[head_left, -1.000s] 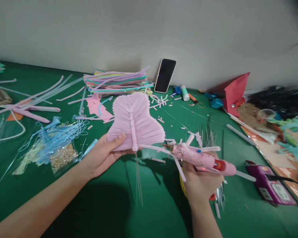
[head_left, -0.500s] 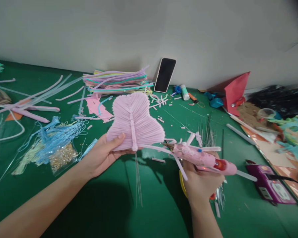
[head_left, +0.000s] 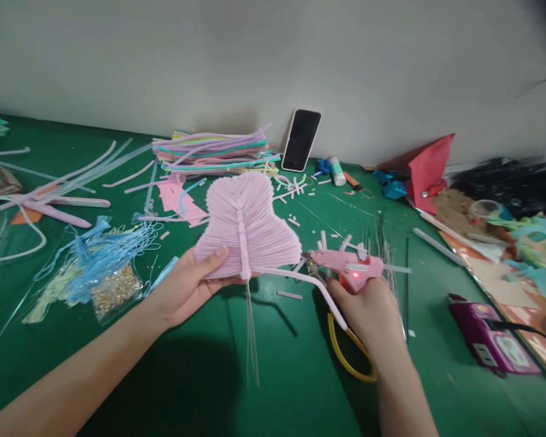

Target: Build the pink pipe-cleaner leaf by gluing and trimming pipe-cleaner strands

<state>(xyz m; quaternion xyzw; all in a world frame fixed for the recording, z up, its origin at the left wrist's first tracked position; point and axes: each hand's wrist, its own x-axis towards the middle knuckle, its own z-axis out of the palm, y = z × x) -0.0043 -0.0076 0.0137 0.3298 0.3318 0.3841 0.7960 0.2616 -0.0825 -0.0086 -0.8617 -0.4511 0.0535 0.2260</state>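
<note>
My left hand [head_left: 193, 282] grips the lower left edge of a lilac pipe-cleaner leaf [head_left: 250, 227], its thumb on top and its fingers behind. Ribs fan out from a central spine, and thin bare wires [head_left: 251, 331] hang below it. From the base of that spine a loose lilac pipe cleaner [head_left: 295, 275] stretches right and bends down. My right hand [head_left: 368, 306] is closed around the handle of a pink glue gun [head_left: 348, 265] with a lit red light. Its nozzle points left, close to the leaf's right tip. Yellow-handled pliers or scissors [head_left: 352, 364] lie partly hidden under the right hand.
Bundled pastel pipe cleaners [head_left: 213, 152] and a leaning phone [head_left: 301, 139] stand by the wall. Blue tassels [head_left: 95, 252] and a bag of gold beads [head_left: 116, 292] lie left. A purple power strip [head_left: 494, 337] sits right, near a red paper piece [head_left: 430, 173].
The glue gun has turned in my right hand from slanting down to roughly level, and the hand has shifted slightly. The leaf and left hand stay almost in place.
</note>
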